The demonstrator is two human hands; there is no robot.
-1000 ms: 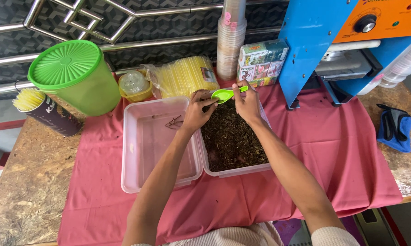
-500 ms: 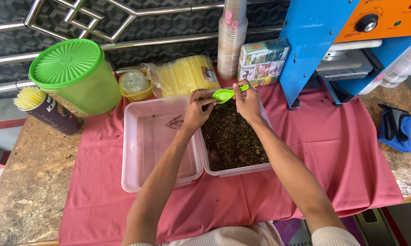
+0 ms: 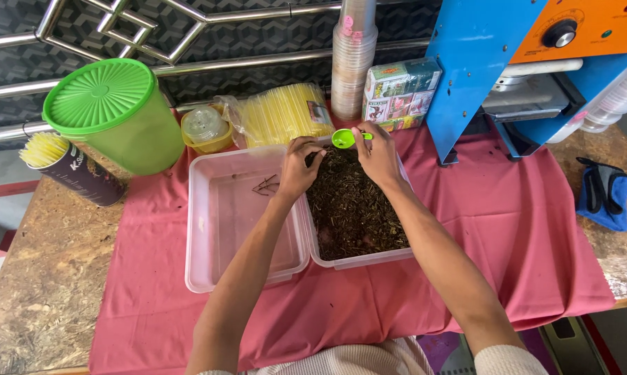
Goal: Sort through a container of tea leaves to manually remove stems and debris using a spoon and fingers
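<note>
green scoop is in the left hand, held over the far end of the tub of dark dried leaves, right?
Not quite: the head view shows the green scoop pinched in the right hand, not the left. The left hand is beside it with no grip on it. The rest holds: it is over the far end of the tub of dark dried leaves.

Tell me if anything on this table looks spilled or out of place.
A few dark specks lie on the pink cloth near the blue machine, like stray bits from the tub of dried leaves. A few twigs lie in the otherwise bare clear tub.
</note>
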